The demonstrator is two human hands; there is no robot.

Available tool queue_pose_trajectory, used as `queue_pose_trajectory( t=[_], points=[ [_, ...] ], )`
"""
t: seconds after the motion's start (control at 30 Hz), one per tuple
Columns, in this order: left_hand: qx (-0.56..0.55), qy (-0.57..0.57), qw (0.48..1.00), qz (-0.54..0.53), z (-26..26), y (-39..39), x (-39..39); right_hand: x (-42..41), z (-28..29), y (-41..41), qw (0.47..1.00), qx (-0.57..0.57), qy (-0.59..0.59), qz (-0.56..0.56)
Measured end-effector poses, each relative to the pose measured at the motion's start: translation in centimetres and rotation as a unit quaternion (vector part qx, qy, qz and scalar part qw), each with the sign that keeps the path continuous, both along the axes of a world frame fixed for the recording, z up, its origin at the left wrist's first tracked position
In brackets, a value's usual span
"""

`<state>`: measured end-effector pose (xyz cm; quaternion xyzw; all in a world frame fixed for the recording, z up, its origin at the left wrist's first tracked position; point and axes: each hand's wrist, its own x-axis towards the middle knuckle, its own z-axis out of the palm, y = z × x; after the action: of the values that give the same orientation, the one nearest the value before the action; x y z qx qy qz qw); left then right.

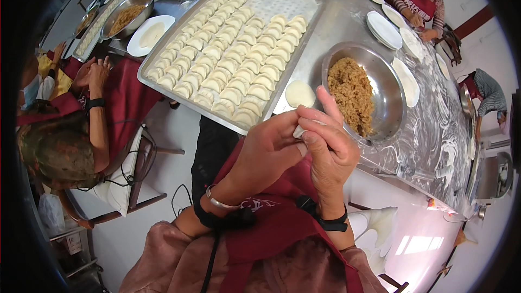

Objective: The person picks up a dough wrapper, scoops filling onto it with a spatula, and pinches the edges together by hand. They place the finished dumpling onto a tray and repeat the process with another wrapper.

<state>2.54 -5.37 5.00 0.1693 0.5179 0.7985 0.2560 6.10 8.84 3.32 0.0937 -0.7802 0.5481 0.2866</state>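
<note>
My left hand and my right hand meet over my apron, fingers curled around a dumpling. Only a small pale piece of its dough shows between the fingers; the rest is hidden. Just beyond my fingertips lies a round dough wrapper by the table's edge. A steel bowl with brown minced filling stands right behind my right hand. Ahead and to the left, a metal tray lined with perforated paper carries rows of crescent dumplings.
White plates and an oval plate sit beyond the bowl on the flour-smeared steel table. At left, a co-worker's hands are near a plate with a wrapper and another filling bowl. Other people work at right.
</note>
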Motion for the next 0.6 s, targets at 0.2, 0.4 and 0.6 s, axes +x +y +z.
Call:
queue_pose_trajectory(
  t=[0.2, 0.4, 0.6],
  points=[
    [-0.305, 0.305, 0.902, -0.008, 0.8, -0.7, -1.0, -0.4, 1.4, -1.5, 0.997, -0.050, -0.031, -0.056],
    [-0.085, 0.050, 0.995, -0.025, -0.2, -0.4, -0.7, -0.5, 0.0, -0.3, 0.997, 0.078, -0.013, -0.026],
    [0.029, -0.106, 0.992, -0.056, -0.8, -0.4, -0.8, -0.9, 1.3, -1.3, 0.996, 0.067, -0.021, -0.060]
  ],
)
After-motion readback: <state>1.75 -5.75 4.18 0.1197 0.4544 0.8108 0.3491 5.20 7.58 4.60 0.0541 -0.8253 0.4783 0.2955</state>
